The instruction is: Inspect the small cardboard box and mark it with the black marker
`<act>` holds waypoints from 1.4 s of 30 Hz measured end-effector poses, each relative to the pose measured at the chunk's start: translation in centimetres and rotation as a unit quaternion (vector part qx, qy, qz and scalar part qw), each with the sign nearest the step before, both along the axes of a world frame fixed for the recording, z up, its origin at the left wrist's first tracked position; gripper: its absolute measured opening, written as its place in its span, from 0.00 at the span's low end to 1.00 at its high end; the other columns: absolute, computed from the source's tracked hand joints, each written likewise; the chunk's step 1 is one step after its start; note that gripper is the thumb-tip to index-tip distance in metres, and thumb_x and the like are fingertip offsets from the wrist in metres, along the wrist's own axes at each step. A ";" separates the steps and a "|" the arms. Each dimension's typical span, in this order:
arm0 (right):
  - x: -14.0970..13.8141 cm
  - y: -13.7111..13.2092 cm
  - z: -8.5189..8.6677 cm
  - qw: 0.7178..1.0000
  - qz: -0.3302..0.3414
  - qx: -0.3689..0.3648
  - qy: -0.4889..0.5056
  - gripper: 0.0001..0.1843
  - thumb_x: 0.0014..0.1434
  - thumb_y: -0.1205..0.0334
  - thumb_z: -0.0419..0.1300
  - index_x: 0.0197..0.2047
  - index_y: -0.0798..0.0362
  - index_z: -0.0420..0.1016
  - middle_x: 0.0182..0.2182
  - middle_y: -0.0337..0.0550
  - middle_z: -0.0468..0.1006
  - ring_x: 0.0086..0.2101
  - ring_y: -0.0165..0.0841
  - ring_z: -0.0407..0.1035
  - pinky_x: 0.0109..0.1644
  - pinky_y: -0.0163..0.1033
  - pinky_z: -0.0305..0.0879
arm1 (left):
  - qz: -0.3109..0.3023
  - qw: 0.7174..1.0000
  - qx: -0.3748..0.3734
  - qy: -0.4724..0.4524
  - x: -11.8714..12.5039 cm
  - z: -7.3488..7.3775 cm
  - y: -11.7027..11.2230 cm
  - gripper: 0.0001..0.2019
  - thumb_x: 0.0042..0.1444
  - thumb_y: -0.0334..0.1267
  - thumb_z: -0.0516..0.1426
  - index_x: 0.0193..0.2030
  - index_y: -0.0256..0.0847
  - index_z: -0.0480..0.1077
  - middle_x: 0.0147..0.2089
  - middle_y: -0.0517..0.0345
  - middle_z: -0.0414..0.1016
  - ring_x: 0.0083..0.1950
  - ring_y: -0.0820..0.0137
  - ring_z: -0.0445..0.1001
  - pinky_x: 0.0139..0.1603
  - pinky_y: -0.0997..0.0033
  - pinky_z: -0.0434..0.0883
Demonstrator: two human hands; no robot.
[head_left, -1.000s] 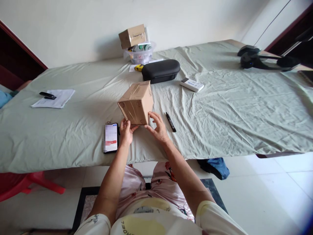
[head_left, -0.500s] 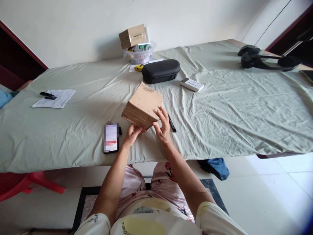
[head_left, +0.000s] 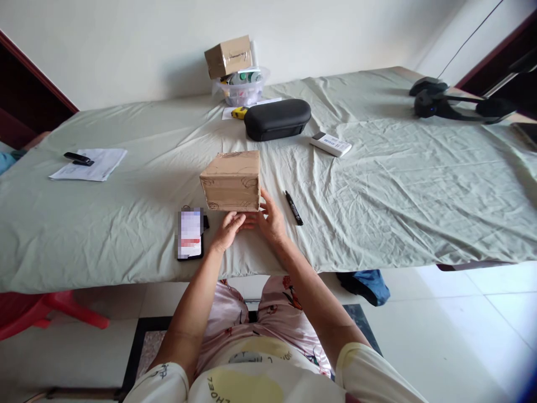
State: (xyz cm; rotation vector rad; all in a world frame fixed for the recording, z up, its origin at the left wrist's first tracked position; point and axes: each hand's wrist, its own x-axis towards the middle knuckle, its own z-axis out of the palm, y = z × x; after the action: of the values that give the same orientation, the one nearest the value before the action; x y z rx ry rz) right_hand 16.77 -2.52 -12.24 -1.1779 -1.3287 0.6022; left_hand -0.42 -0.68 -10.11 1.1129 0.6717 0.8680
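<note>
The left hand (head_left: pixel 227 230) is reaching – fingers loosely open – toward the cardboard box (head_left: pixel 231 191); the right hand (head_left: pixel 272 221) is holding parted fingers at its near right corner. The box is sitting before a black case (head_left: pixel 277 121).

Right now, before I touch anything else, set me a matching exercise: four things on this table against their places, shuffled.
Things
1. smartphone
2. scribbled cardboard box
3. black stapler
4. black marker pen

Places
A. on white papers
B. just to the right of the right hand
C. just to the left of the left hand
D. directly beyond both hands

Pairs: 1-C, 2-D, 3-A, 4-B
</note>
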 end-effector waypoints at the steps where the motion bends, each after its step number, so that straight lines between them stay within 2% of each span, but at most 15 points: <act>1: 0.0 0.0 0.1 0.999 -0.003 -0.006 0.040 0.34 0.67 0.50 0.62 0.74 0.40 0.67 0.71 0.48 0.74 0.51 0.40 0.82 0.53 0.48 0.82 | -0.012 1.000 0.007 0.008 0.0 0.2 -0.1 0.33 0.51 0.67 0.70 0.51 0.41 0.77 0.57 0.42 0.85 0.57 0.50 0.85 0.57 0.49 0.82; 8: 0.2 0.0 1.3 0.956 -0.003 -0.058 0.288 0.31 0.61 0.37 0.67 0.61 0.43 0.75 0.60 0.49 0.81 0.44 0.35 0.80 0.46 0.44 0.80 | -0.070 0.996 0.037 0.033 -0.7 0.5 -0.4 0.33 0.58 0.63 0.68 0.59 0.40 0.77 0.61 0.41 0.84 0.54 0.55 0.85 0.53 0.57 0.81; 11: 0.4 0.0 1.8 0.940 -0.022 -0.080 0.332 0.29 0.58 0.36 0.69 0.56 0.44 0.76 0.56 0.46 0.83 0.40 0.31 0.77 0.44 0.40 0.79 | -0.152 0.987 0.041 0.041 -0.9 0.7 -0.5 0.31 0.59 0.62 0.68 0.57 0.38 0.79 0.57 0.40 0.85 0.51 0.57 0.86 0.49 0.61 0.82; 13: 0.5 -0.1 2.1 0.939 -0.040 -0.092 0.328 0.29 0.57 0.35 0.69 0.53 0.45 0.76 0.52 0.44 0.84 0.38 0.30 0.76 0.42 0.37 0.78 | -0.170 0.983 0.054 0.039 -1.0 1.0 -0.6 0.31 0.57 0.61 0.70 0.56 0.37 0.80 0.55 0.41 0.86 0.51 0.59 0.86 0.50 0.62 0.82; 15: 0.5 -0.2 2.3 0.942 -0.063 -0.109 0.312 0.30 0.57 0.33 0.67 0.52 0.46 0.76 0.48 0.43 0.83 0.37 0.30 0.76 0.37 0.34 0.74 | -0.135 0.987 0.080 0.039 -1.0 1.4 -0.7 0.28 0.56 0.60 0.71 0.52 0.38 0.81 0.52 0.42 0.87 0.49 0.60 0.87 0.49 0.64 0.82; 18: 0.5 -0.4 2.7 0.944 -0.087 -0.131 0.291 0.34 0.57 0.30 0.65 0.55 0.46 0.74 0.47 0.42 0.82 0.32 0.28 0.76 0.31 0.32 0.69 | -0.021 0.987 0.144 0.062 -1.0 1.8 -1.1 0.26 0.58 0.63 0.67 0.37 0.38 0.80 0.39 0.48 0.87 0.37 0.66 0.86 0.34 0.71 0.78; 21: 0.3 -0.3 2.8 0.945 -0.083 -0.149 0.278 0.36 0.56 0.28 0.65 0.55 0.47 0.73 0.46 0.42 0.81 0.28 0.26 0.76 0.28 0.32 0.66 | 0.100 0.964 0.226 0.102 -0.8 2.2 -2.1 0.27 0.63 0.65 0.61 0.28 0.40 0.74 0.26 0.56 0.80 0.25 0.71 0.78 0.25 0.74 0.69; 23: 0.2 -0.2 2.7 0.946 -0.069 -0.161 0.271 0.35 0.54 0.27 0.65 0.50 0.48 0.75 0.42 0.41 0.81 0.26 0.26 0.75 0.27 0.32 0.66 | 0.192 0.928 0.287 0.138 -0.4 2.5 -3.1 0.24 0.65 0.60 0.60 0.30 0.41 0.74 0.26 0.58 0.78 0.25 0.73 0.75 0.27 0.73 0.70; 25: 0.1 0.0 2.6 0.947 -0.057 -0.167 0.268 0.35 0.53 0.26 0.67 0.46 0.49 0.75 0.39 0.39 0.81 0.26 0.26 0.75 0.27 0.32 0.66 | 0.304 0.866 0.351 0.184 0.2 3.0 -3.9 0.19 0.67 0.56 0.61 0.35 0.42 0.75 0.30 0.57 0.79 0.29 0.71 0.76 0.34 0.70 0.73; 27: 0.0 0.2 2.4 0.947 -0.051 -0.169 0.267 0.35 0.51 0.26 0.68 0.44 0.49 0.75 0.37 0.38 0.82 0.26 0.26 0.75 0.27 0.32 0.66 | 0.399 0.792 0.399 0.235 0.9 3.6 -4.3 0.16 0.68 0.53 0.61 0.43 0.42 0.77 0.38 0.50 0.81 0.39 0.65 0.80 0.46 0.63 0.78; 29: 0.0 0.2 2.3 0.948 -0.050 -0.169 0.265 0.35 0.50 0.25 0.68 0.44 0.49 0.76 0.36 0.38 0.82 0.27 0.27 0.75 0.28 0.32 0.67 | 0.427 0.758 0.405 0.280 1.9 4.2 -4.4 0.19 0.67 0.55 0.62 0.52 0.41 0.76 0.52 0.39 0.80 0.58 0.53 0.79 0.65 0.49 0.74; 31: 0.1 0.0 2.4 0.951 -0.048 -0.163 0.259 0.35 0.52 0.26 0.67 0.44 0.49 0.76 0.36 0.39 0.83 0.27 0.27 0.75 0.29 0.33 0.68 | 0.410 0.759 0.391 0.321 2.9 4.6 -4.2 0.25 0.64 0.58 0.64 0.58 0.40 0.75 0.67 0.31 0.72 0.75 0.40 0.65 0.78 0.36 0.60; 34: 0.4 -0.2 2.5 0.959 -0.048 -0.141 0.242 0.32 0.58 0.28 0.64 0.47 0.49 0.76 0.39 0.41 0.83 0.30 0.28 0.75 0.31 0.34 0.69 | 0.366 0.771 0.385 0.352 4.1 4.4 -3.6 0.21 0.63 0.55 0.65 0.54 0.43 0.75 0.73 0.33 0.67 0.83 0.37 0.52 0.83 0.27 0.40; 37: 0.5 -0.3 2.6 0.965 -0.066 -0.107 0.229 0.32 0.60 0.29 0.63 0.53 0.48 0.75 0.44 0.43 0.81 0.34 0.30 0.77 0.33 0.34 0.69 | 0.341 0.770 0.406 0.355 4.3 3.9 -3.0 0.09 0.68 0.43 0.62 0.51 0.44 0.75 0.69 0.38 0.75 0.80 0.42 0.61 0.83 0.27 0.32; 42: 0.4 -0.6 2.4 0.980 -0.090 0.025 0.173 0.44 0.56 0.32 0.70 0.68 0.44 0.68 0.57 0.49 0.76 0.43 0.35 0.75 0.40 0.40 0.72 | 0.248 0.778 0.465 0.341 2.3 4.1 -2.0 0.08 0.68 0.37 0.58 0.50 0.45 0.77 0.67 0.43 0.79 0.77 0.48 0.68 0.85 0.32 0.37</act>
State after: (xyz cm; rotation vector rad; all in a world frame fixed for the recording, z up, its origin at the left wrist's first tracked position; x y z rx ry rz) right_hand 17.20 -3.10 -9.82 -1.0817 -0.9269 0.6062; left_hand 1.93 -2.67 -5.96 2.2772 1.2286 1.3177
